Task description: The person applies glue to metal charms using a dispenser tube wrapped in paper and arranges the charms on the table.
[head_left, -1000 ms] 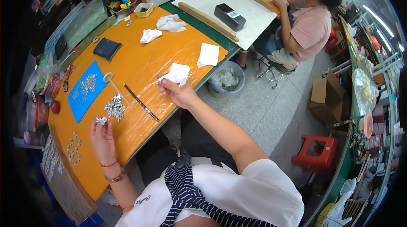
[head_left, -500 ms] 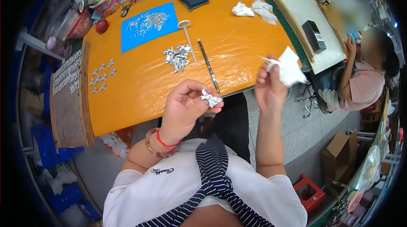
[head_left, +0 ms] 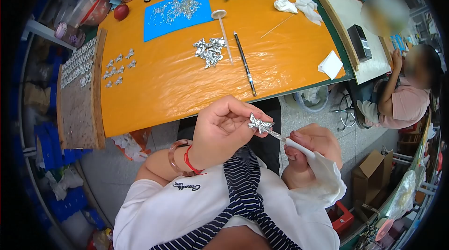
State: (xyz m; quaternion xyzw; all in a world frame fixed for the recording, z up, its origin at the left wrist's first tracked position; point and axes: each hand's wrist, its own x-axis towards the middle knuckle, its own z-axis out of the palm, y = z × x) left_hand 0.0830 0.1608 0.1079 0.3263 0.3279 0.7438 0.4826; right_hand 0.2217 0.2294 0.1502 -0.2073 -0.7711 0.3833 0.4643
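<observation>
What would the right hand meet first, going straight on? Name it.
Likely the silver piece in the left hand; the thin tool in the right hand points at it, depth unclear.

**Slender tool meets silver piece in front of the striped scarf**

The left hand pinches the silver piece in its fingers; the right hand grips the slender tool together with a white tissue. On the orange-topped counter, a silver pile lies beside a round-headed stick, near a dark pencil. A co-worker sits nearby.
</observation>
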